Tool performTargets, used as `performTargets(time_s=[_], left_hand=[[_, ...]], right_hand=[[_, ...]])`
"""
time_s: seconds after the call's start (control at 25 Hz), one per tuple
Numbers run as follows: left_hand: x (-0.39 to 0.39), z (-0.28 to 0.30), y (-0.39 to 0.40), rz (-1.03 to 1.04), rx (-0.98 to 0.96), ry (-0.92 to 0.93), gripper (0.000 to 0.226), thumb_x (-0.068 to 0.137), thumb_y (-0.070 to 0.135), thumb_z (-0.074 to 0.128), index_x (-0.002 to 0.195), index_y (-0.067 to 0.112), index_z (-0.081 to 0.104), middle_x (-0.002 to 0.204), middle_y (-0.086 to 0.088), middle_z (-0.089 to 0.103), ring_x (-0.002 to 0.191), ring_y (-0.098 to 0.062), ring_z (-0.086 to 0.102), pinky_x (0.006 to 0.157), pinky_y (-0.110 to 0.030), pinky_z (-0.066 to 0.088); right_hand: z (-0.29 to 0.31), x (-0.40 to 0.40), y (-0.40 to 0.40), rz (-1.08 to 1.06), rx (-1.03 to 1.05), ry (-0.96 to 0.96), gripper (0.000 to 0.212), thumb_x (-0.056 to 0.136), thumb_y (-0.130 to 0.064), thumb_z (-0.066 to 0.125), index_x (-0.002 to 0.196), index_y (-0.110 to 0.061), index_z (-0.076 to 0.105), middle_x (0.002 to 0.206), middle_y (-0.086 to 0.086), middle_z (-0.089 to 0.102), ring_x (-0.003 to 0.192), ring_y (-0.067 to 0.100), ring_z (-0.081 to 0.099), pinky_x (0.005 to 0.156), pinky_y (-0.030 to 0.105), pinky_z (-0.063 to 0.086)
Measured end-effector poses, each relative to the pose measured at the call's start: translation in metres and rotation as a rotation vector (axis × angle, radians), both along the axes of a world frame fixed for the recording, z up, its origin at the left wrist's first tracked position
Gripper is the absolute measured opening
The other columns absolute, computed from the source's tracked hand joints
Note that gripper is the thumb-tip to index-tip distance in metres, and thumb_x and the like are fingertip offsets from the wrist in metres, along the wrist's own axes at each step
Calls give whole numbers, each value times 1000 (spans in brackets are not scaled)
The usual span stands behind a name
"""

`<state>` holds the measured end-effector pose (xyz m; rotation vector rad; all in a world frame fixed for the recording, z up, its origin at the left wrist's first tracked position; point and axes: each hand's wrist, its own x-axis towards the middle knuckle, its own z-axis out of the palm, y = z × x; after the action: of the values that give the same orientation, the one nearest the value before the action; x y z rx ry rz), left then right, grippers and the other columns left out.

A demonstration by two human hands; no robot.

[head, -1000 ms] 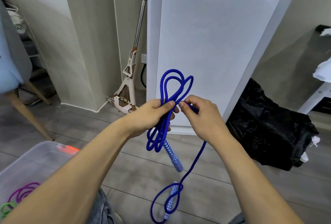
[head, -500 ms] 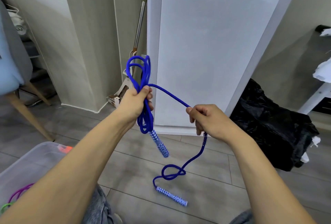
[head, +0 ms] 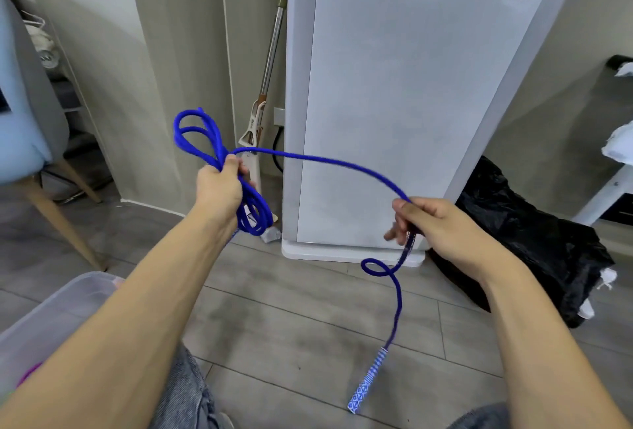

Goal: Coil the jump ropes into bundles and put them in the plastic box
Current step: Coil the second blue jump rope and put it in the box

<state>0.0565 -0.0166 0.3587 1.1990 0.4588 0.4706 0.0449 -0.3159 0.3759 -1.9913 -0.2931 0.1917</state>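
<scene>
a person's left hand (head: pixel 219 188) grips a bundle of loops of a blue jump rope (head: pixel 329 163), fingers curled round the gathered strands. loops rise from the fist toward 11 o'clock and more hang below it toward 5 o'clock. from the top of the fist a single strand arcs toward 3 o'clock across the front of a tall white cabinet (head: pixel 404 103) to the right hand (head: pixel 442 226), which pinches it between thumb and curled fingers. below the right hand the rope drops, twists into one small loop, then runs toward 6 o'clock to a blue-and-white patterned handle (head: pixel 365 382), whose lower end sits at the grey wood-look floor (head: pixel 308 319); whether it touches cannot be told. the rope's other handle is mostly hidden behind the left wrist.

at 8 o'clock in the view, the corner of a clear plastic box (head: pixel 68 302) shows beneath the left forearm, well apart from the blue rope; a sliver of purple and green shows inside it at the frame's lower left edge. a mop (head: pixel 270 72) leans in the gap between the cabinet and a grey wall. a black plastic bag (head: pixel 534 243) lies on the floor at 3 o'clock, just beside the cabinet's base. a chair with a wooden leg (head: pixel 58 223) stands at 9 o'clock. grey denim covers the person's knees at the bottom edge.
</scene>
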Motion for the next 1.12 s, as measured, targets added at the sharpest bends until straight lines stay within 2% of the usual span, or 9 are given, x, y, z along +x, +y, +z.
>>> performTargets(time_s=[0.12,0.2,0.36,0.48,0.6,0.72,0.88,1.0,1.12], left_hand=[[-8,3,-24,-265,-10,9,20,105,17,44,96,7,58,73,-2,58,55,-16,54,56,-27,53],[-15,1,-42,-421,38,31,21,106,18,43,100,5,59,77,-4,63,57,-16,58,57,-28,54],[-24,-8,-64,-604,258,68,25,106,24,43,103,10,64,97,-4,76,79,-18,72,69,-32,56],[-27,-15,-75,-637,318,55,28,105,26,46,105,8,67,85,-5,74,78,-18,69,67,-31,52],[-30,-16,-83,-612,326,46,27,104,26,49,105,8,69,75,-3,70,66,-11,64,61,-24,50],[-29,-17,-80,-619,379,30,27,103,24,51,105,4,68,78,-11,68,62,-14,62,63,-25,53],[-28,-13,-79,-526,440,2,27,104,27,46,100,8,65,70,-3,61,60,-12,55,60,-25,47],[-17,-1,-63,-257,198,-12,25,105,22,44,90,13,62,78,2,65,73,-16,59,69,-32,51],[-10,6,-35,-112,-114,-62,25,105,16,43,85,11,56,71,-1,60,64,-19,63,66,-31,57]], right_hand=[[-2,-3,24,-109,176,37,39,106,-34,45,73,-12,46,54,-1,29,44,18,29,50,31,33],[-5,-4,43,-131,228,48,36,106,-28,37,73,-14,45,52,-6,26,47,15,18,53,33,14],[-13,-11,67,-29,72,-99,37,105,-24,32,73,-15,48,47,-13,35,42,6,28,45,21,25],[-21,-17,77,44,-134,-185,39,109,-30,32,74,-26,50,52,-22,51,48,-5,50,52,12,35],[-25,-19,80,58,-263,-224,36,109,-34,33,78,-38,51,71,-22,57,61,-17,54,58,9,36],[-29,-17,79,80,-354,-241,40,108,-34,33,73,-31,52,63,-13,52,53,1,51,56,18,34],[-30,-14,80,134,-112,-69,41,106,-37,40,72,-18,55,49,-8,42,43,13,42,51,30,36],[-25,-12,67,197,-52,101,38,106,-35,44,77,-12,55,48,-3,40,51,22,57,55,28,44],[-27,-8,46,257,-225,225,31,103,-33,52,82,-11,58,50,-1,45,53,23,58,55,24,44]])
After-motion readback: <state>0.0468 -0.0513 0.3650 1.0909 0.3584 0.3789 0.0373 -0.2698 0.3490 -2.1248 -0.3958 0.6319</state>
